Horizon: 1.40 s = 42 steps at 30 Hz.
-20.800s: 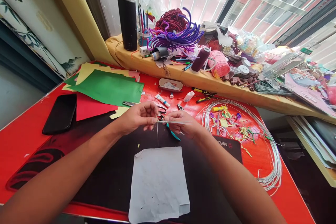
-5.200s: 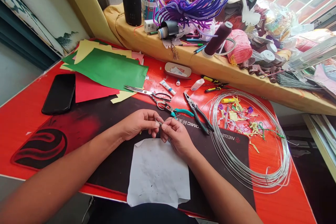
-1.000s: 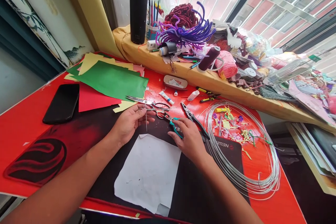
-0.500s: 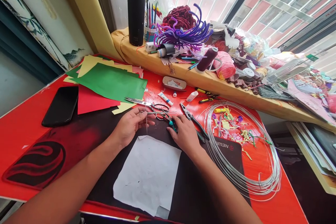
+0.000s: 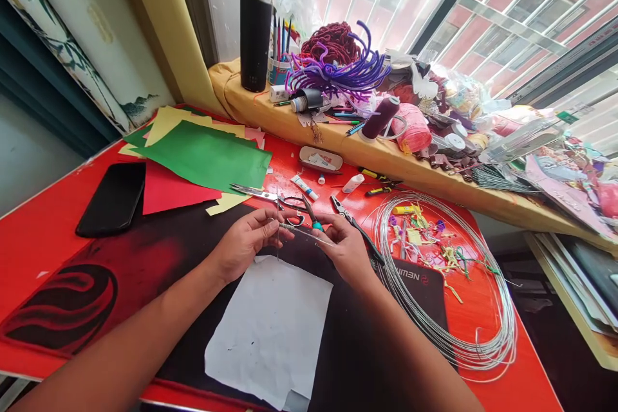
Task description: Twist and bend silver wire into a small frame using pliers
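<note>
My left hand (image 5: 253, 234) pinches a small piece of silver wire (image 5: 302, 232) between thumb and fingers. One part of the wire looks twisted, a thin strand stands across it, and a straight length reaches toward the right hand. My right hand (image 5: 344, 243) is closed round pliers with teal grips (image 5: 316, 225), their dark jaws pointing up and away. Whether its thumb also touches the wire end is unclear. Just beyond the hands lie scissors (image 5: 258, 192), and a second pair of pliers (image 5: 357, 225) rests right of my right hand. Below is a creased white paper sheet (image 5: 270, 335).
A coil of silver wire (image 5: 506, 309) surrounds colourful scraps on the right. Coloured paper (image 5: 207, 154) and a black phone (image 5: 112, 199) lie at left. A glue tube (image 5: 304, 187) lies behind the scissors. The cluttered sill holds a black flask (image 5: 255, 38) and purple pipe cleaners (image 5: 338, 74).
My right hand has picked up the teal-gripped pliers from the table, their jaws now raised. The wire piece in my left hand has tilted down to the right and come slightly nearer.
</note>
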### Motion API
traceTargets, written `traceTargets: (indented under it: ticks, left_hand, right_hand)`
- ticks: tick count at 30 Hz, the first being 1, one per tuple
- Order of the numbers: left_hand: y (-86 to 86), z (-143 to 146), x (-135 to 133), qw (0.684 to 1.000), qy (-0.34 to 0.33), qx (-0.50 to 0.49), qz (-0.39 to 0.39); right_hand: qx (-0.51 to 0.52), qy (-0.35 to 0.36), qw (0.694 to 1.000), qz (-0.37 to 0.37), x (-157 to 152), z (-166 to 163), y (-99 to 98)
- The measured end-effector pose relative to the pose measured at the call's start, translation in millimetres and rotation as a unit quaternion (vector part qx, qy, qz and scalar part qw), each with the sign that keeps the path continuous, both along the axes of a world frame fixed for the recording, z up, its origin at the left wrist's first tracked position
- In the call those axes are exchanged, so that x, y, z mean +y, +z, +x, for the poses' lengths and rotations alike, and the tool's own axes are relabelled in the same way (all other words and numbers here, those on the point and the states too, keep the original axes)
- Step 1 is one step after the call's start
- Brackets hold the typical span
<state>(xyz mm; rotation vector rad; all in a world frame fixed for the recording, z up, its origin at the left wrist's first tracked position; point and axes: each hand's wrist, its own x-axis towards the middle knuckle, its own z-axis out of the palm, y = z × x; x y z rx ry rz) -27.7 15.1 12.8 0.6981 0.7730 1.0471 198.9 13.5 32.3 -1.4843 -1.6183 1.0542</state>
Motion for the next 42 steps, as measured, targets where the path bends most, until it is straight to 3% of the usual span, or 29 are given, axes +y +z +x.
traceTargets:
  ticks: [4, 12, 16, 19, 23, 29, 32, 36, 39, 42]
  left_hand:
    - [2.4, 3, -1, 0.999, -0.002, -0.032, 0.006]
    - [7.9, 1, 5, 0.999, 0.009, -0.050, 0.013]
    - [14.3, 1, 4, 0.997, 0.047, -0.068, 0.001]
    - [16.9, -1, 2, 0.996, 0.065, -0.063, 0.003]
    - [16.4, -4, 0, 0.996, 0.071, -0.058, 0.000]
    - [16.6, -3, -3, 0.997, 0.038, -0.058, -0.029]
    - [19.7, -4, 0, 0.996, 0.069, -0.046, -0.014]
    - [24.2, -12, 6, 0.979, 0.184, 0.048, 0.072]
    - [25.7, -17, 5, 0.941, 0.247, 0.178, 0.148]
    - [24.4, -19, 0, 0.900, 0.269, 0.272, 0.210]
  right_hand:
    - [0.188, 0.031, 0.973, -0.129, -9, -17, 9.3]
    - [0.317, 0.037, 0.921, -0.225, -17, -34, 2.8]
    - [0.276, 0.055, 0.933, -0.227, -13, -36, 12.3]
    - [0.229, 0.105, 0.951, -0.180, -13, -35, 16.1]
    - [0.219, 0.161, 0.953, -0.137, -17, -33, 12.3]
    - [0.325, 0.146, 0.912, -0.205, -27, -40, -0.6]
    - [0.339, 0.141, 0.908, -0.203, -29, -39, -0.7]
    - [0.307, 0.124, 0.922, -0.202, -27, -30, 6.6]
    - [0.265, 0.115, 0.939, -0.188, -30, -26, 7.7]
    - [0.207, 0.131, 0.954, -0.173, -36, -30, 3.2]
